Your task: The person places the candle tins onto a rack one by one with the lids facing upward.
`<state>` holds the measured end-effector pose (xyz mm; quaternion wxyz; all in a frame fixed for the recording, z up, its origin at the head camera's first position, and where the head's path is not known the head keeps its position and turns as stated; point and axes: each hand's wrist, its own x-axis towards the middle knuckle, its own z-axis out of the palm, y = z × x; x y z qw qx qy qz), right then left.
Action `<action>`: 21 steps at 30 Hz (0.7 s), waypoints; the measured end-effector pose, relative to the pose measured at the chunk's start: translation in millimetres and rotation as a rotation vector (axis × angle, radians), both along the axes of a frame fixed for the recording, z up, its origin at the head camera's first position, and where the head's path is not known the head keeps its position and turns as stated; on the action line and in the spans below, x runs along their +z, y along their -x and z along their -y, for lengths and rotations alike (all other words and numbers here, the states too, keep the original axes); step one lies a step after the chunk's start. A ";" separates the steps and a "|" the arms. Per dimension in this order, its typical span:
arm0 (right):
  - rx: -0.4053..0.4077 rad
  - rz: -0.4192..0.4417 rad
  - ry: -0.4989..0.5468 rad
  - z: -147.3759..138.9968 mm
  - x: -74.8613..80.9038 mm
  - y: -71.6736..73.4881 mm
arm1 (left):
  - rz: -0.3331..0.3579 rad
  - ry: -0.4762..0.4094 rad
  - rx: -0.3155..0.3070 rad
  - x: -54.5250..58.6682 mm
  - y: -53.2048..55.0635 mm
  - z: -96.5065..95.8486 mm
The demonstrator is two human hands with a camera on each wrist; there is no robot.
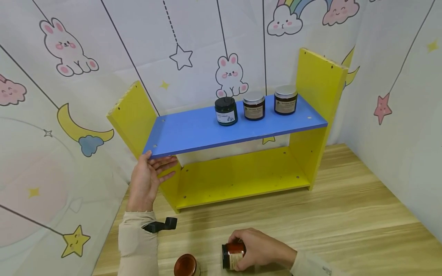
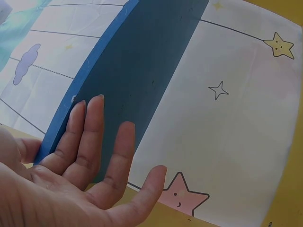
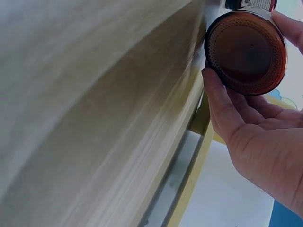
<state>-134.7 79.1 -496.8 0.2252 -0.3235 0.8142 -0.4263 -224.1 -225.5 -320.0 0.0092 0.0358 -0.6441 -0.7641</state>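
Observation:
My left hand [image 1: 146, 178] holds the front left corner of the blue shelf board [image 1: 186, 132], thumb on top and the other fingers spread beneath it. In the left wrist view those fingers [image 2: 125, 151] lie along the board's underside, fairly straight. Low in the head view, my right hand [image 1: 260, 247] grips an amber glass candle jar [image 1: 236, 253], tipped on its side with its black lid to the left. The right wrist view shows the jar's round base [image 3: 246, 53] between thumb and fingers. Left of it stands a second amber jar [image 1: 185, 265], partly cut off by the frame.
On the blue board stand a dark green jar with a black lid [image 1: 226, 112] and two brown jars with silver lids [image 1: 254, 106]. Yellow side panels [image 1: 317, 84] flank it, with a yellow bottom board [image 1: 238, 178] below. Everything rests on a wood-grain table [image 1: 362, 199] before a cartoon-printed backdrop.

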 end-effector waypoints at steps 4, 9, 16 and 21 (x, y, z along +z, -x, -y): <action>-0.016 0.056 0.026 -1.0 1.7 0.0 | -0.008 0.014 0.003 -0.9 -0.4 -0.6; -0.027 0.087 0.031 -2.5 1.3 0.4 | -0.013 0.020 0.006 -1.1 -0.6 -1.0; -0.024 0.048 0.022 -5.0 -0.3 0.5 | -0.013 0.015 0.004 -1.5 0.4 -0.3; -0.030 0.084 0.034 -6.7 -0.6 0.2 | -0.017 0.021 0.003 -1.7 0.4 -0.3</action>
